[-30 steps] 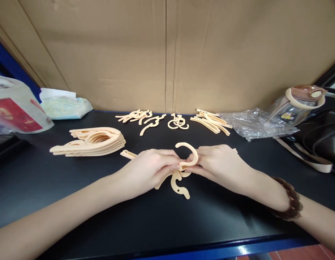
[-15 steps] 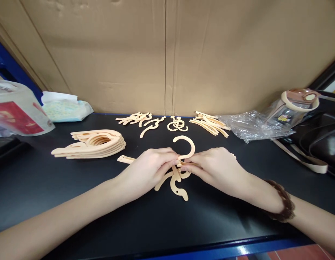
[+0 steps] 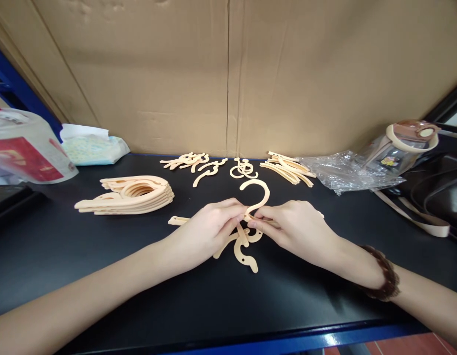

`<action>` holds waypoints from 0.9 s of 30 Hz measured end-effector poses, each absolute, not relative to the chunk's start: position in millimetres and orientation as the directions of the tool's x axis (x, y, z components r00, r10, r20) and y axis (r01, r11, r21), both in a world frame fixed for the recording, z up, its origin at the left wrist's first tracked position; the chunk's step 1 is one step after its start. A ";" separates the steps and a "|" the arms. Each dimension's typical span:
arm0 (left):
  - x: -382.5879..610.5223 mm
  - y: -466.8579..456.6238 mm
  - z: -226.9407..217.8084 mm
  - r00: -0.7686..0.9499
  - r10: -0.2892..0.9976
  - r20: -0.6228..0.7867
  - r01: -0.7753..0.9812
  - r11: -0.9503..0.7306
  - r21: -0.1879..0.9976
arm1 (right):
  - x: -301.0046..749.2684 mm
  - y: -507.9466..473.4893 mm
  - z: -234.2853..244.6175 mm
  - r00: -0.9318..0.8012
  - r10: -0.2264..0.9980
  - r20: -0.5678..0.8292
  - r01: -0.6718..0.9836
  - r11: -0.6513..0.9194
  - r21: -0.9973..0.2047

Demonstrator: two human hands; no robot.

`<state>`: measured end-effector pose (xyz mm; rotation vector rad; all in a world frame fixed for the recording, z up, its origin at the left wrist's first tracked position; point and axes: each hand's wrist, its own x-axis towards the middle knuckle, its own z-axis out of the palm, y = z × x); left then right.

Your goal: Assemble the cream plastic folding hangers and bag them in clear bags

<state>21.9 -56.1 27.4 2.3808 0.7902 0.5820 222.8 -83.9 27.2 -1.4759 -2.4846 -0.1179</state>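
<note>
A pale peach plastic clothes hanger (image 3: 263, 190) is gripped at its centre by both hands, its hook rising between them. My left hand (image 3: 215, 224) is closed on its left side, fingertips by the hook's base. My right hand (image 3: 291, 224) pinches the right side close to the hook. One arm end of the hanger pokes out beyond the left hand; most of the rest is hidden by my fingers. Just below, loose curved hanger pieces (image 3: 246, 259) lie on the black table (image 3: 213, 305), one with a small round hole.
Folded hangers (image 3: 150, 197) are stacked at left. Along the back lie curved pieces (image 3: 187, 160), hooks (image 3: 243, 169) and straight arms (image 3: 287, 168). A clear plastic bag (image 3: 335, 170) and a bottle (image 3: 402, 148) stand right; a tissue pack (image 3: 95, 145) sits back left. Cardboard (image 3: 139, 74) rises behind.
The hook has tipped slightly to the right and up between my fingers. Both hands keep their hold on the hanger, and the view has shifted a little.
</note>
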 end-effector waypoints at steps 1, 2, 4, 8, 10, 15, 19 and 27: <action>21.4 -55.7 27.8 0.729 0.648 0.221 0.405 -0.667 0.625 | 223.6 -83.4 27.1 -0.468 0.845 0.258 0.866 0.496 -0.054; 20.7 -55.2 28.3 0.721 0.657 0.222 0.411 -0.663 0.626 | 224.6 -83.0 27.1 -0.477 0.838 0.266 0.860 0.507 -0.054; 18.6 -53.5 29.6 0.684 0.693 0.231 0.438 -0.642 0.630 | 227.0 -82.1 27.2 -0.486 0.823 0.295 0.850 0.523 -0.059; 15.2 -49.9 31.0 0.594 0.775 0.217 0.482 -0.559 0.675 | 231.6 -80.1 27.3 -0.493 0.797 0.348 0.836 0.545 -0.063; 15.1 -49.4 30.7 0.581 0.787 0.208 0.484 -0.539 0.689 | 232.9 -79.4 27.2 -0.500 0.792 0.351 0.828 0.556 -0.076; 16.1 -52.4 28.6 0.587 0.770 0.249 0.429 -0.557 0.711 | 233.8 -80.3 28.6 -0.494 0.803 0.333 0.807 0.566 -0.168; 16.3 -55.6 27.3 0.582 0.761 0.286 0.396 -0.573 0.718 | 233.1 -80.7 29.6 -0.443 0.841 0.311 0.780 0.532 -0.328; 14.5 -54.7 24.9 0.582 0.720 0.377 0.376 -0.650 0.660 | 229.1 -77.6 28.1 -0.303 0.899 0.317 0.635 0.439 -0.636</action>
